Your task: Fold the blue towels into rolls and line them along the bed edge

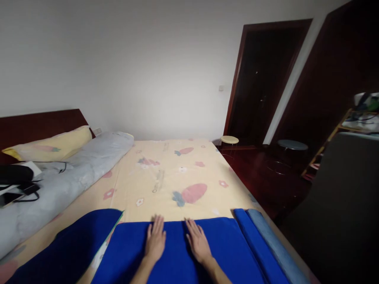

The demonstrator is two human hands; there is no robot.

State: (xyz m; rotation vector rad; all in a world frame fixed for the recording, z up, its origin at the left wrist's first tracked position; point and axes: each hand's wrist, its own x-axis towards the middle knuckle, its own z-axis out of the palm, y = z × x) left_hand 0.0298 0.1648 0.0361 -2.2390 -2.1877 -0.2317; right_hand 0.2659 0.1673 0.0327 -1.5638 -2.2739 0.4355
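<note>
A pale wall (160, 79) backs the bed (166, 177), whose cream sheet is printed with carrots and flowers. Our left hand (155, 240) and right hand (199, 241) lie palm down on the blue cloth (176, 256), fingers extended, thumbs apart, pinching nothing. The fingertips reach the cloth's far edge, the left ones slightly past it. That cloth lies mid-bed and runs out of view towards us.

To flatten it well, we would judge it best to keep both palms low, press evenly and stroke outward to the corners, minding that the far edge isn't dragged out of line.

Just beside it, towards the bed's right edge, we have a narrow blue strip (260, 246) and a paler blue strip (274, 240); we cannot tell whether they are rolled or folded. Apart on the left lies a dark blue piece (71, 240). Farther out, a grey quilt (94, 157) and a yellow pillow (59, 145) sit by the headboard (50, 122).
</note>
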